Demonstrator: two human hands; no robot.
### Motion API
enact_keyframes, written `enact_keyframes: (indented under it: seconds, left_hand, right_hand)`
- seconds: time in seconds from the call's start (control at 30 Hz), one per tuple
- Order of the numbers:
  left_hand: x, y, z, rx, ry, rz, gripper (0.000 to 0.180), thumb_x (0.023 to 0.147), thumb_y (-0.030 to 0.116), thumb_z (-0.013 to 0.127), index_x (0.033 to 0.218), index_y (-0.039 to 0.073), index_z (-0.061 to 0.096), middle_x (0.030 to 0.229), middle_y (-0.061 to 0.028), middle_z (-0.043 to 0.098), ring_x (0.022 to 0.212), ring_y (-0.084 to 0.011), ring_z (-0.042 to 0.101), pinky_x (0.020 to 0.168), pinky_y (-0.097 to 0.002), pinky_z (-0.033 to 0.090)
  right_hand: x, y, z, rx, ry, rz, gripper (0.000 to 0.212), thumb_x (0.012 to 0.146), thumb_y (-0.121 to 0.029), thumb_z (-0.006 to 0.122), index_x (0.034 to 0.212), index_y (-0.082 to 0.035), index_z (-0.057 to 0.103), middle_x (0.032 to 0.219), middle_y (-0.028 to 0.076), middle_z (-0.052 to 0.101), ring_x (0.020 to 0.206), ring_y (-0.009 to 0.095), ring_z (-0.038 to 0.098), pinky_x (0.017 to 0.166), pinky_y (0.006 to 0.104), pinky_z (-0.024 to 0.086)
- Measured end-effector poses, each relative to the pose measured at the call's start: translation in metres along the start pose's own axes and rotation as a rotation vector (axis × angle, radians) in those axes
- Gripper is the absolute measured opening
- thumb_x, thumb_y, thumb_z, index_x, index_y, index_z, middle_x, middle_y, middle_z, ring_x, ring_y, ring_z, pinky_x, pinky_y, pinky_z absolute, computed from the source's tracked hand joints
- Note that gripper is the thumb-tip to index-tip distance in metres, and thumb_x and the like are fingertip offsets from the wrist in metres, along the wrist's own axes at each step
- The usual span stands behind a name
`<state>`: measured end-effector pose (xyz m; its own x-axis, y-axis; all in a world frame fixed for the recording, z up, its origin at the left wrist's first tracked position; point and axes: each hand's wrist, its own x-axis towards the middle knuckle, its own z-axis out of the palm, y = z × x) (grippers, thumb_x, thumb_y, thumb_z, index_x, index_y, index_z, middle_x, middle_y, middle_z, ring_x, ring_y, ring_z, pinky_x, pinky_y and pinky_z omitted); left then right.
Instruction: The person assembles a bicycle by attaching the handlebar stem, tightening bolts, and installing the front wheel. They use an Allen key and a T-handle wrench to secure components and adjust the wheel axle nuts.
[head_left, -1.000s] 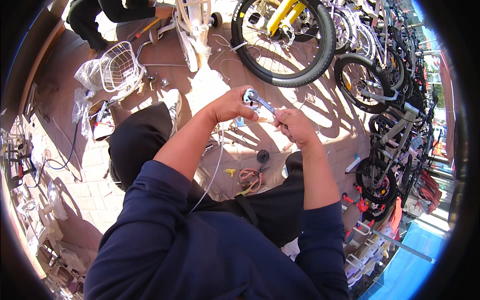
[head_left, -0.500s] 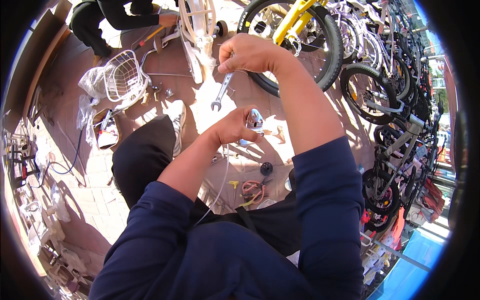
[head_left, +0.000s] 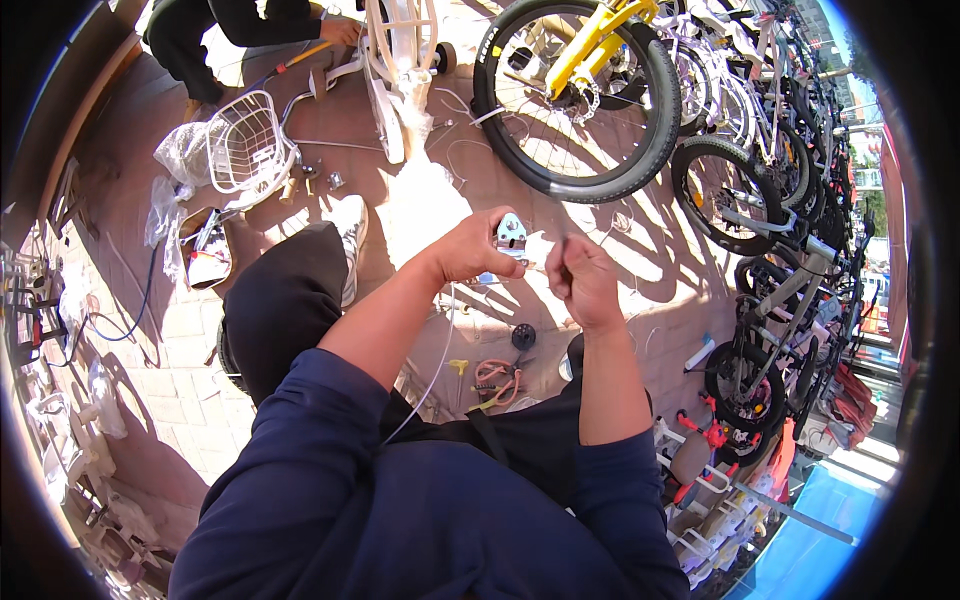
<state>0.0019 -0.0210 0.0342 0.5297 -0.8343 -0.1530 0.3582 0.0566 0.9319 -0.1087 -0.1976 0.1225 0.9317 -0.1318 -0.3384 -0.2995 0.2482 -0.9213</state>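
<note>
My left hand (head_left: 467, 248) is closed on a small shiny metal bracket (head_left: 512, 230) with round holes, held up in front of me. A thin white cable (head_left: 437, 370) hangs below that hand and runs down toward my lap. Just right of the bracket, my right hand (head_left: 588, 285) is curled into a fist around a wrench (head_left: 562, 225), whose shaft is smeared by motion and points away from me. The wrench and the bracket look apart. Fingers hide part of the bracket.
A yellow bicycle's front wheel (head_left: 490, 100) stands ahead. White basket (head_left: 247, 150) lies left. Orange-handled pliers (head_left: 497, 378) and a black round part (head_left: 523, 337) lie near my legs. Another person's hand (head_left: 343, 32) works at far left. Bicycles crowd the right.
My right hand has come down and toward me with the wrench, from beyond the bracket to its right side. The wrench has swung to point away. My left hand keeps the bracket nearly in place.
</note>
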Motion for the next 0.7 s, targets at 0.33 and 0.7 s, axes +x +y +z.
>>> enact_keyframes:
  seconds: [0.33, 0.7]
  left_hand:
    - [0.0, 0.002, -0.003, -0.004, 0.041, 0.051, 0.046, 0.063, 0.016, 0.086, 0.101, 0.006, 0.062, 0.091, -0.0008, 0.064, 0.085, -0.0124, 0.058, 0.08, -0.0287, 0.048]
    - [0.001, 0.001, 0.007, -0.006, -0.009, 0.028, 0.04, 0.063, 0.015, 0.086, 0.092, 0.007, 0.061, 0.086, -0.0002, 0.062, 0.081, -0.0127, 0.056, 0.077, -0.0293, 0.047]
  right_hand:
    - [0.004, -0.018, 0.002, -0.412, 0.071, -0.006, 0.046, 0.104, -0.044, 0.058, 0.08, -0.006, 0.062, 0.06, -0.002, 0.05, 0.054, 0.006, 0.042, 0.051, 0.0211, 0.032]
    - [0.006, 0.045, -0.024, -0.622, 0.068, 0.113, 0.055, 0.101, -0.051, 0.06, 0.072, -0.004, 0.061, 0.062, -0.002, 0.053, 0.056, 0.007, 0.046, 0.051, 0.0229, 0.035]
